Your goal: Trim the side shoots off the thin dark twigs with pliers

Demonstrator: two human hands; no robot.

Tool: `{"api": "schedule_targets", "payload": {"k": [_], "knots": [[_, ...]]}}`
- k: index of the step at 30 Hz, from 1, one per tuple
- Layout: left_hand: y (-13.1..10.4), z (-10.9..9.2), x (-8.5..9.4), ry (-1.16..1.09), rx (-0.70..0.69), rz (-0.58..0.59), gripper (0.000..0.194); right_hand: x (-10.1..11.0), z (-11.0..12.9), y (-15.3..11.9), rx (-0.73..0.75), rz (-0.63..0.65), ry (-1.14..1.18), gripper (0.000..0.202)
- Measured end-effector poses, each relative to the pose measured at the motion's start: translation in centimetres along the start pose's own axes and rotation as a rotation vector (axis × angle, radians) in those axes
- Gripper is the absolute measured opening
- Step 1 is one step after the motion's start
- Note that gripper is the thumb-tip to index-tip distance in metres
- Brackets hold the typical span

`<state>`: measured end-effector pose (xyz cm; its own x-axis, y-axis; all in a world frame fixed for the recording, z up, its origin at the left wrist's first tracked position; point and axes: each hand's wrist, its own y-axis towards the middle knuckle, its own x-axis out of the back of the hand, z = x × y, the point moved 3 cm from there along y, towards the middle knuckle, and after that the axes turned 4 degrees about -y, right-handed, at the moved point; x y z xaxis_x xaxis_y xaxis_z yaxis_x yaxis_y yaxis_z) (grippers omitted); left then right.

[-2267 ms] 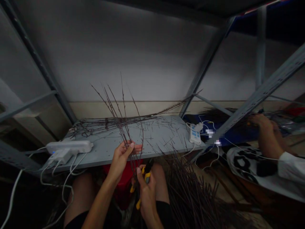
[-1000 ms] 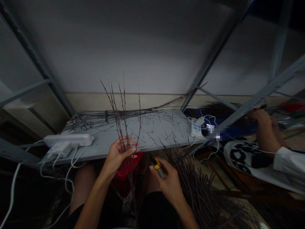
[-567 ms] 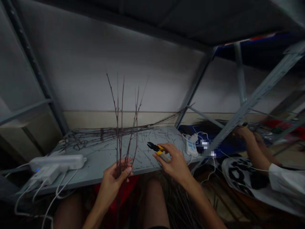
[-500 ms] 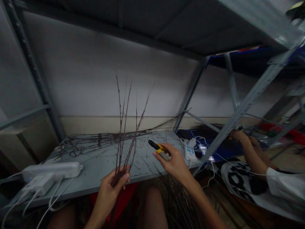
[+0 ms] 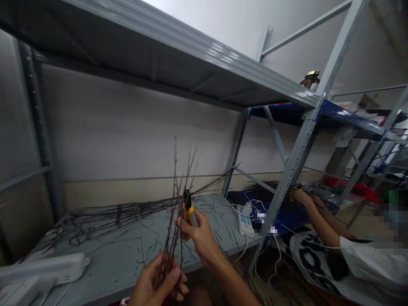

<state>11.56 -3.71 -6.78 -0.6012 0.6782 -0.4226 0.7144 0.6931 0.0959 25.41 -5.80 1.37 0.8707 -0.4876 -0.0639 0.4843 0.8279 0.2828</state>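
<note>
My left hand (image 5: pixel 162 280) is closed around a small bunch of thin brown twigs (image 5: pixel 172 238) that stand upright, their tips blurred against the wall. In my right hand (image 5: pixel 202 238) is a pair of cutting pliers (image 5: pixel 188 208) with yellow and grey handles and black jaws pointing up. The pliers are right beside the upper part of the bunch; whether the jaws touch a twig I cannot tell. Behind, a longer bundle of twigs (image 5: pixel 127 210) lies across the grey shelf (image 5: pixel 127 250), with short cut bits scattered around it.
A white power strip (image 5: pixel 63 267) with plugs sits at the shelf's left front. Another power strip (image 5: pixel 245 223) with cables hangs by the right metal post (image 5: pixel 287 182). An upper shelf (image 5: pixel 191 59) is overhead. At right, a co-worker's arms (image 5: pixel 321 216) handle dark twigs.
My right hand has brought the pliers left, up against the twigs, with their jaws turned upward. The view has swung up and to the right, showing more of the upper shelf.
</note>
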Motion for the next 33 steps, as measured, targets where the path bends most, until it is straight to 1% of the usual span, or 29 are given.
{"api": "schedule_targets", "payload": {"k": [2, 4, 7, 9, 12, 14, 16, 19, 22, 26, 30, 33], "knots": [[1.0, -1.1, -0.9, 0.005, -0.022, 0.007, 0.047, -0.5, -0.1, -0.5, -0.019, -0.038, -0.018, 0.041], [2.0, -2.1, -1.3, 0.019, -0.063, 0.000, 0.046, -0.7, -0.1, -0.8, -0.041, -0.068, -0.017, 0.044], [3.0, -3.1, -1.0, 0.023, -0.127, -0.071, 0.042, -0.5, 0.0, -1.1, -0.011, -0.083, 0.005, 0.043], [3.4, -3.5, -0.5, 0.018, -0.137, -0.108, 0.042, 0.0, 0.3, -1.0, 0.028, -0.082, -0.003, 0.041], [3.5, -4.0, 0.1, 0.021, -0.115, -0.156, 0.050, 1.6, 1.2, -0.5, 0.109, -0.080, -0.149, 0.039], [3.4, -4.5, 0.5, 0.023, -0.098, -0.199, 0.055, 3.2, 2.2, 0.0, 0.196, -0.102, -0.309, 0.037], [3.4, -4.9, 1.0, 0.018, -0.093, -0.222, 0.055, 5.0, 3.3, 0.6, 0.266, -0.126, -0.475, 0.034], [3.6, -4.8, 1.9, -0.003, -0.093, -0.203, 0.055, 7.2, 4.9, 1.4, 0.280, -0.086, -0.659, 0.032], [4.0, -4.1, 2.6, -0.022, -0.087, -0.184, 0.058, 8.4, 6.2, 1.8, 0.268, -0.035, -0.760, 0.031], [3.9, -3.5, 2.5, -0.030, -0.097, -0.199, 0.053, 8.9, 7.8, 1.9, 0.269, -0.002, -0.775, 0.031], [3.6, -3.1, 2.1, -0.067, -0.113, -0.216, 0.053, 9.2, 9.1, 1.9, 0.289, 0.023, -0.778, 0.029], [3.7, -2.6, 2.4, -0.067, -0.121, -0.212, 0.052, 9.4, 9.6, 1.7, 0.301, 0.027, -0.790, 0.027]]}}
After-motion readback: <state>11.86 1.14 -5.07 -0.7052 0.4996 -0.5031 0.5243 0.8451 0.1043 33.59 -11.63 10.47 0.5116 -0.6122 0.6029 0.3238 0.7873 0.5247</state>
